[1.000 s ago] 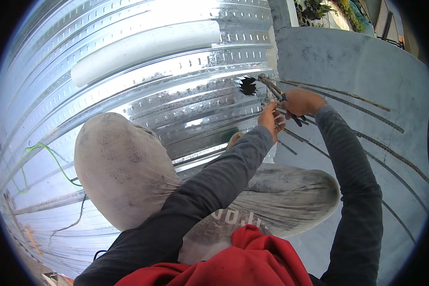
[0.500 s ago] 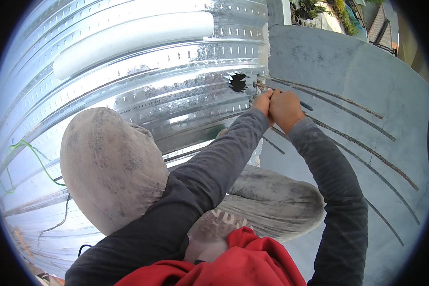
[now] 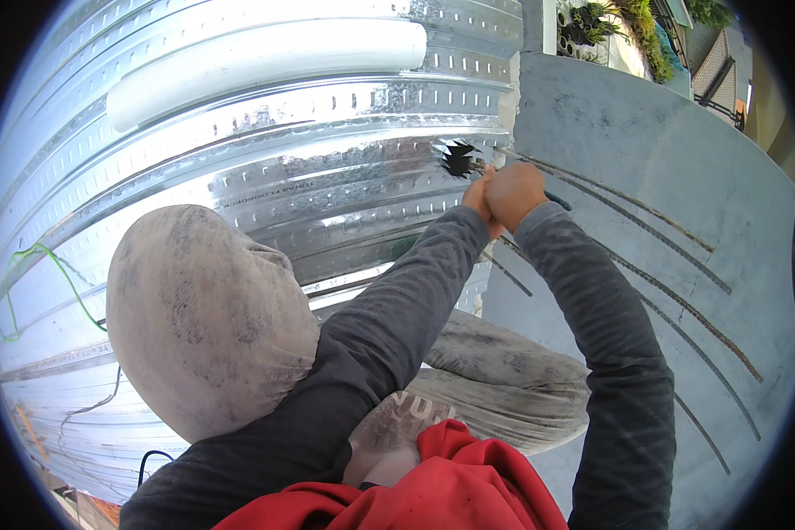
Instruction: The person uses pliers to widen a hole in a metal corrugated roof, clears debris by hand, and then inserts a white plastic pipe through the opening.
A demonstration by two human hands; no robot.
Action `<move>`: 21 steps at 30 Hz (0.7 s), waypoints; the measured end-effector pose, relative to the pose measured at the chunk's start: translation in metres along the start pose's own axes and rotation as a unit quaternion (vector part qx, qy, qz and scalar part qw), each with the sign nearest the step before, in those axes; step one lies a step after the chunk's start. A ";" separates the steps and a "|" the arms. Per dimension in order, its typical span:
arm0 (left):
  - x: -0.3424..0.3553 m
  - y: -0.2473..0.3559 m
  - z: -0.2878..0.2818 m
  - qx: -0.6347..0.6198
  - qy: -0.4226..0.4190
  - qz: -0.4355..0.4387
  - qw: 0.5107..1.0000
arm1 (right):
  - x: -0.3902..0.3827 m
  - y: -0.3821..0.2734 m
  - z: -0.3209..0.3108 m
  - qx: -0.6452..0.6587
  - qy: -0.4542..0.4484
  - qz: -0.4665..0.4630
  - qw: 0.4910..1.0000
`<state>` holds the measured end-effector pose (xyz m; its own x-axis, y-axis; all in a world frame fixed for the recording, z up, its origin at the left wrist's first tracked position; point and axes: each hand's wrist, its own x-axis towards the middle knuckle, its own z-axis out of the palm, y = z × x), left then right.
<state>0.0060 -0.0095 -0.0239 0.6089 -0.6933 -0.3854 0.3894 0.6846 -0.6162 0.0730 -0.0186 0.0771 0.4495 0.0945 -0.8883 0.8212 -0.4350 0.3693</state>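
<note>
Ribbed metal sheeting [image 3: 265, 177] beside grey concrete slab [image 3: 680, 177]

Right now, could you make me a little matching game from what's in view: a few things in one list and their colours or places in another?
Things:
1. ribbed metal sheet
2. jagged hole
3. cloth
4. thin wire

Descriptions:
A. red, at the lower edge
B. green, far left
C. shiny silver, upper left
D. dark, just above the left hand and right hand

Pairs: 1-C, 2-D, 3-A, 4-B
</note>
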 end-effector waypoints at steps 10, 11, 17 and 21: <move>-0.008 0.004 0.005 -0.011 -0.001 -0.009 1.000 | 0.006 -0.002 -0.009 0.007 -0.062 0.002 0.998; -0.009 0.004 0.008 -0.014 0.005 -0.009 1.000 | 0.006 -0.001 -0.010 0.015 -0.056 0.014 0.998; -0.004 0.003 0.000 -0.024 -0.019 -0.006 1.000 | 0.017 -0.004 0.005 0.054 -0.019 0.059 0.997; -0.004 0.003 0.007 -0.011 -0.021 0.002 1.000 | -0.001 0.000 -0.038 -0.031 -0.084 -0.002 0.996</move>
<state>0.0096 -0.0033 -0.0192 0.6393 -0.6799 -0.3592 0.3721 0.6823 -0.6292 0.0859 0.0157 0.0882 0.3852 -0.0582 -0.9210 0.8451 -0.3786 0.3774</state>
